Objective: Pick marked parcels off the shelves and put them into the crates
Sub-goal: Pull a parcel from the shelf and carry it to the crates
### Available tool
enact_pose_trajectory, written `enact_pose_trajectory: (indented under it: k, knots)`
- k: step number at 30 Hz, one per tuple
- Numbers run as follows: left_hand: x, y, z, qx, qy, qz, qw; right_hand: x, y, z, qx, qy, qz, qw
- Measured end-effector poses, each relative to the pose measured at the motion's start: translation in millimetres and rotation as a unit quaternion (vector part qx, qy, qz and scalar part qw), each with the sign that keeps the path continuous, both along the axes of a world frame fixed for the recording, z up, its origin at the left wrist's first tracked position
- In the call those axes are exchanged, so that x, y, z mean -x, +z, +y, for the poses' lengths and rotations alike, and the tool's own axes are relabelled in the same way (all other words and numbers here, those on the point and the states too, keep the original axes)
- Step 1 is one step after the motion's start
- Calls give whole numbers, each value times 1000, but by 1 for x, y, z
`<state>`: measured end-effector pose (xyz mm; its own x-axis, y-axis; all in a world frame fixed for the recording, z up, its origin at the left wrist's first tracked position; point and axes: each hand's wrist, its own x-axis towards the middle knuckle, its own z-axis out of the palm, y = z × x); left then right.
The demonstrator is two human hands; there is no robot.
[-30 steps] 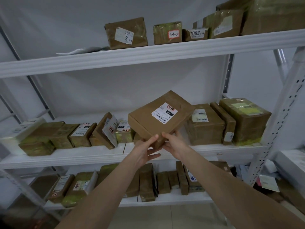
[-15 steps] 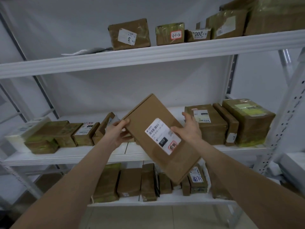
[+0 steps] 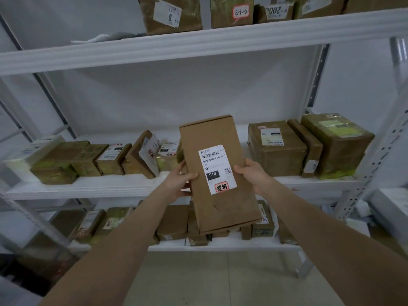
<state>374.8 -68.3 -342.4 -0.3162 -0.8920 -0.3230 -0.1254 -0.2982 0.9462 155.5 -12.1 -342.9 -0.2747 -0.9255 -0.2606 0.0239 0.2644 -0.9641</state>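
Note:
A flat brown cardboard parcel (image 3: 223, 195) is held upright in front of the middle shelf (image 3: 88, 188), its long side nearly vertical. Its white label faces me, with a barcode, a black "010" box and a red-edged sticker. My left hand (image 3: 180, 184) grips the parcel's left edge, thumb across the front. My right hand (image 3: 251, 175) grips the right edge. No crate is in view.
Several tape-wrapped brown parcels (image 3: 276, 149) line the middle shelf on both sides of the held one. More parcels (image 3: 172, 14) sit on the top shelf, others (image 3: 174, 224) on the bottom shelf. A perforated white upright (image 3: 379, 155) stands at the right.
The parcel has been turned from lying slanted to nearly upright with the label facing me. Both hands have shifted from its bottom corner to its left and right edges.

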Motion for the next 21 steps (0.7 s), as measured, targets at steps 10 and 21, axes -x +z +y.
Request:
enact_pose_trajectory:
  k: [10,21]
  knots:
    - [3,-33,28,43,101,-25,994,-16,-28,6,1,10,285,958]
    - [-39,-69,76,23,137,-32,990,-57,-50,27,-19,110,288,951]
